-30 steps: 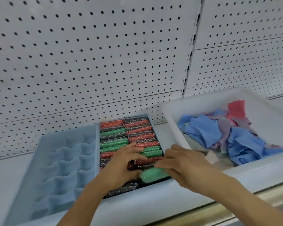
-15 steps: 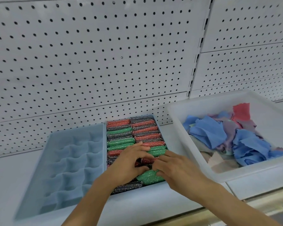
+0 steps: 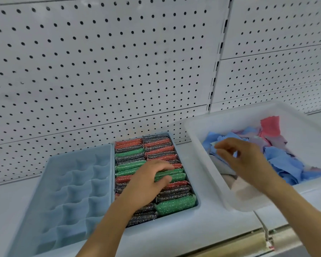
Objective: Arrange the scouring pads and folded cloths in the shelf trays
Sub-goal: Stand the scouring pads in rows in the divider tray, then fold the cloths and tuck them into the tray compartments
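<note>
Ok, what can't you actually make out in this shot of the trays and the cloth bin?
Head view only:
- Pads under the left hand: hidden.
- Whether the right hand pinches a blue cloth: motion blur.
- Compartment tray: near corner cut off by the frame edge.
- White bin floor: covered by cloths.

- Light was bright, even and diffuse; shadows were faint and soft
- The white perforated metal back panel (image 3: 104, 67) bowed with wide-angle distortion toward the edges
- The right hand (image 3: 243, 160) was smeared with motion blur; the glittery green, red and grey scouring pads (image 3: 161, 151) showed sparkle
</note>
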Demonstrator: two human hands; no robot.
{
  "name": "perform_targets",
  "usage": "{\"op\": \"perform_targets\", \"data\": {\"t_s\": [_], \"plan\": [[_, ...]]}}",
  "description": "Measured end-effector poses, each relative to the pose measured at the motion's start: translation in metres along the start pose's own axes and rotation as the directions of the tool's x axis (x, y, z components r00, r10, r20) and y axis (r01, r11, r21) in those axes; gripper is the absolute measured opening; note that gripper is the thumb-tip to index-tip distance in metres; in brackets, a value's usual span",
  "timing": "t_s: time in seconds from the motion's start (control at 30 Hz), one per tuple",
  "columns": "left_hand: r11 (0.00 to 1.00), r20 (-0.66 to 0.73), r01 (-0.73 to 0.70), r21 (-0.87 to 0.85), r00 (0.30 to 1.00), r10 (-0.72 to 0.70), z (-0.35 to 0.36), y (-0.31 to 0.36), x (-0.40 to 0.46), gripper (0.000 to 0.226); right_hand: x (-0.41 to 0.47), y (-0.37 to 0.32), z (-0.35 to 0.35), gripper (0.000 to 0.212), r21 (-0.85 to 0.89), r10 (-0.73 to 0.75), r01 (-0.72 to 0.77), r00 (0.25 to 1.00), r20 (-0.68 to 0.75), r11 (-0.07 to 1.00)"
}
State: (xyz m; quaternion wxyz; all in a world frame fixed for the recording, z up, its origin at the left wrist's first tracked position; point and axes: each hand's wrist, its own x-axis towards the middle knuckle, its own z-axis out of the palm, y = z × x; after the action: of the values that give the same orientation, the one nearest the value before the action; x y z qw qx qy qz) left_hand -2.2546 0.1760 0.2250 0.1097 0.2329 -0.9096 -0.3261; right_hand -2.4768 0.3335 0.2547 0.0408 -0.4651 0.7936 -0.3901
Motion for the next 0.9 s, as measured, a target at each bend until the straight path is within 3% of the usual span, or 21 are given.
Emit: {"op": "perform_targets", "data": {"t_s": [0.1, 0.2, 0.27, 0.37, 0.4, 0.5, 0.57, 0.63, 0.67, 0.77, 0.83, 0.9], "plan": [[0.997, -0.025, -0.015, -0.077, 1.0, 0.013, 0.01, 0.018, 0.021, 0.032, 0.023, 0.042, -0.012, 0.009, -0.067, 0.12, -0.121, 0.993, -0.022, 0.99], [0.99, -0.045, -0.059, -0.129, 0.998, 0.054, 0.03, 0.039, 0.053, 0.033, 0.049, 0.083, -0.017, 0.018, -0.26, 0.296, -0.27, 0.953, 0.069, 0.927], [0.987, -0.043, -0.096, -0.126, 0.995, 0.091, 0.047, 0.053, 0.073, 0.035, 0.058, 0.098, -0.012, 0.037, -0.368, 0.355, -0.271, 0.917, 0.182, 0.89], [0.99, -0.004, -0.138, 0.014, 0.99, 0.138, 0.067, 0.061, 0.098, 0.044, 0.067, 0.104, 0.007, 0.064, -0.482, 0.365, -0.175, 0.868, 0.336, 0.859], [0.988, 0.011, -0.14, 0.067, 0.99, 0.14, 0.07, 0.061, 0.102, 0.046, 0.069, 0.105, 0.013, 0.061, -0.536, 0.36, -0.134, 0.868, 0.341, 0.833], [0.985, 0.052, -0.13, 0.117, 0.991, 0.124, 0.072, 0.058, 0.108, 0.04, 0.073, 0.105, 0.018, 0.022, -0.653, 0.268, -0.031, 0.926, 0.267, 0.757], [0.993, 0.057, -0.113, 0.031, 0.992, 0.111, 0.07, 0.059, 0.106, 0.041, 0.078, 0.101, 0.012, 0.019, -0.517, 0.198, -0.085, 0.966, 0.168, 0.852], [0.987, 0.01, -0.067, -0.147, 0.998, 0.069, 0.061, 0.063, 0.107, 0.048, 0.084, 0.089, -0.002, 0.026, -0.133, 0.205, -0.192, 0.974, 0.099, 0.972], [0.969, -0.033, -0.046, -0.242, 0.999, 0.039, 0.054, 0.066, 0.11, 0.054, 0.086, 0.079, -0.011, 0.028, 0.1, 0.219, -0.23, 0.969, 0.11, 0.968], [0.875, -0.082, -0.005, -0.484, 0.996, -0.04, 0.022, 0.087, 0.122, 0.074, 0.087, 0.038, -0.038, 0.029, 0.56, 0.165, -0.261, 0.962, 0.216, 0.786], [0.825, -0.05, 0.012, -0.565, 0.998, -0.049, -0.002, 0.099, 0.129, 0.074, 0.088, 0.011, -0.049, 0.032, 0.687, 0.091, -0.25, 0.962, 0.259, 0.682], [0.807, -0.015, 0.034, -0.589, 0.998, -0.053, -0.026, 0.107, 0.132, 0.059, 0.088, -0.015, -0.057, 0.028, 0.751, 0.053, -0.231, 0.966, 0.254, 0.619]]}}
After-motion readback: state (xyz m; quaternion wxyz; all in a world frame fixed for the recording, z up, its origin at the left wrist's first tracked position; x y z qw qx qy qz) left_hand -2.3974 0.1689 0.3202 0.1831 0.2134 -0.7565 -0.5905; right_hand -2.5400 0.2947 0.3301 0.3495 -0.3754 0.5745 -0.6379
